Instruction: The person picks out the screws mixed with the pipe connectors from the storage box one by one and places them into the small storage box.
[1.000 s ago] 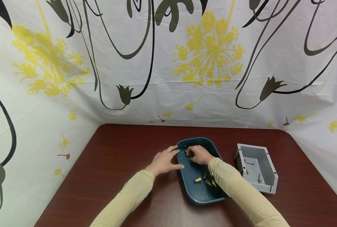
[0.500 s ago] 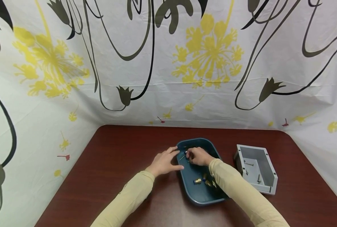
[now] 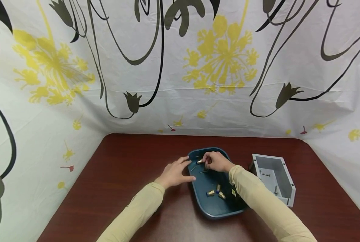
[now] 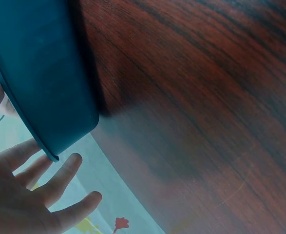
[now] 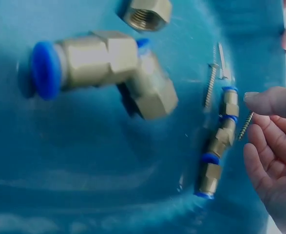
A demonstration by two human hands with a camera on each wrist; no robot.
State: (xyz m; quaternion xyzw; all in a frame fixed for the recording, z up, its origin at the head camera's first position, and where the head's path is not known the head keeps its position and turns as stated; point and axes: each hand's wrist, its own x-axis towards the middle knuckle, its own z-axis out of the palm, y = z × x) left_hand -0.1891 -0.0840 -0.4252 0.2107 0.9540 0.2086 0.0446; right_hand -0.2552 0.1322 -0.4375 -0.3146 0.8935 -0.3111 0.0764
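My right hand [image 3: 218, 162] is over the far part of a blue tray [image 3: 211, 209]. In the right wrist view, its thumb and fingers pinch a screw [image 5: 246, 126], whose threaded end sticks out between them. Other screws [image 5: 211, 87] lie on the tray floor close by, beside a row of brass push-in fittings [image 5: 223, 136] with blue collars. More of these fittings [image 3: 210, 193] lie in the near part of the tray. My left hand [image 3: 174, 172] is at the tray's left side, fingers spread, fingertips right at the rim.
A grey open box [image 3: 285, 178] stands to the right of the tray, with several screws [image 3: 264, 174] inside; the right sleeve overlaps its near left corner. Both containers are on a dark red wooden table [image 3: 131, 161]. A patterned cloth [image 3: 180, 74] hangs behind.
My right hand has risen slightly and shifted right from the tray's far left part, uncovering a fitting and a screw there. The left hand keeps its place.
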